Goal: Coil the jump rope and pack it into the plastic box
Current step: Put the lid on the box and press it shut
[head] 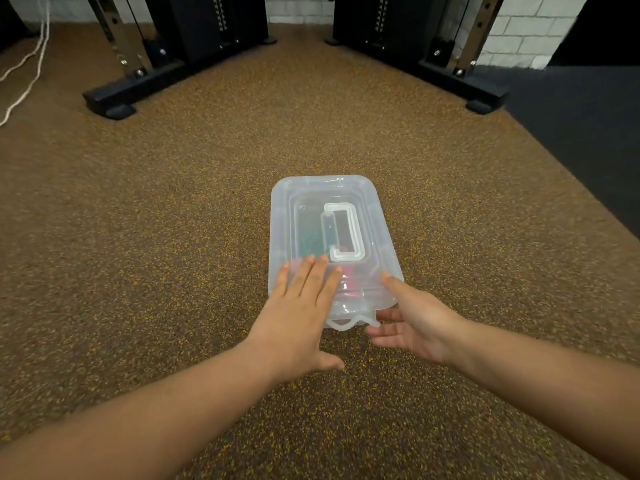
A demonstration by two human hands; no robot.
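Left hand [304, 306]: fingers [313, 275] spread flat, palm down, pressing on the near end of the lid [332, 216], grasping nothing. Right hand [412, 323]: fingers loosely extended, not clenched; thumb lies against the box's near right corner, the other fingertips touch the clasp tab [349, 323] at the near edge, no full grip visible. One box [280, 244], translucent plastic, rounded rectangle, long axis running away from the person, sitting on the floor [173, 237]. Lid is on, with one fold-flat white handle [343, 233] recessed in its top. Rope [346, 271] is inside the box, seen only as blurred red and green patches through the plastic; coiling cannot be judged. Floor is brown rubber flecked yellow; a darker mat [588, 133] lies to the far right. Two black machine frames [156, 46] stand at the far side, one left, one right, well apart from the box. One white cord [24, 84] trails at far left. White brick wall [519, 26] behind. No readable writing or labels on anything.
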